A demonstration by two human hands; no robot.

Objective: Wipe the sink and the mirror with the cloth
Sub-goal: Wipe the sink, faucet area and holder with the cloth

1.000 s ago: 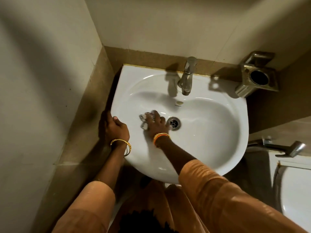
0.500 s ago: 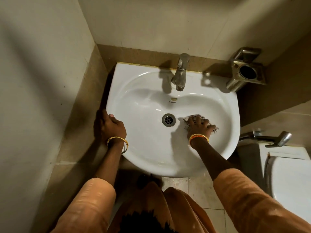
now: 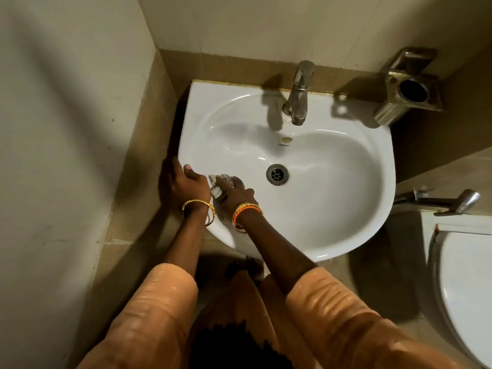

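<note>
Wiping the left slope of the basin, braced at the rim.

My right hand [image 3: 234,191] presses flat, fingers curled down over the patterned cloth [image 3: 217,186], pinning it to the wet inner wall of the white sink [image 3: 332,209], left of the drain [image 3: 277,174]. My left hand [image 3: 183,183] clamps the sink's left rim, thumb on top, fingers hidden below; I judge it steadies me as I lean in. The tap [image 3: 299,94] stands at the back, a metal holder [image 3: 411,87] on the tiled wall to the right, and the toilet [image 3: 466,288] is close beside. No mirror is in view.
</note>
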